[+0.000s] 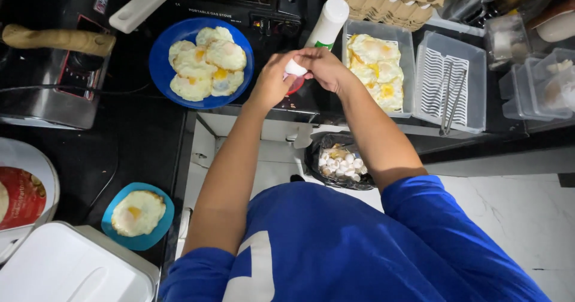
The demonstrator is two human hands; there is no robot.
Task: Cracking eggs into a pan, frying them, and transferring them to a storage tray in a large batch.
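Note:
My left hand [272, 80] and my right hand [326, 65] meet over the dark counter, both gripping one white egg [294, 68] between the fingertips. Under the hands a small red bowl [294, 86] shows partly. Just left of my hands sits a blue plate [162, 56] carrying several fried eggs [206, 62]. To the right a clear tub [407, 56] holds more fried eggs [377, 68]. A white bottle [328, 22] stands behind my hands.
A black bag of eggshells [341, 161] hangs below the counter. Egg cartons [389, 0] sit at the back, tongs in a clear tray [449, 83] at right. A small blue plate [114, 218] with one fried egg lies at lower left, near a white lid [66, 266]. A gas stove [239, 8] stands behind.

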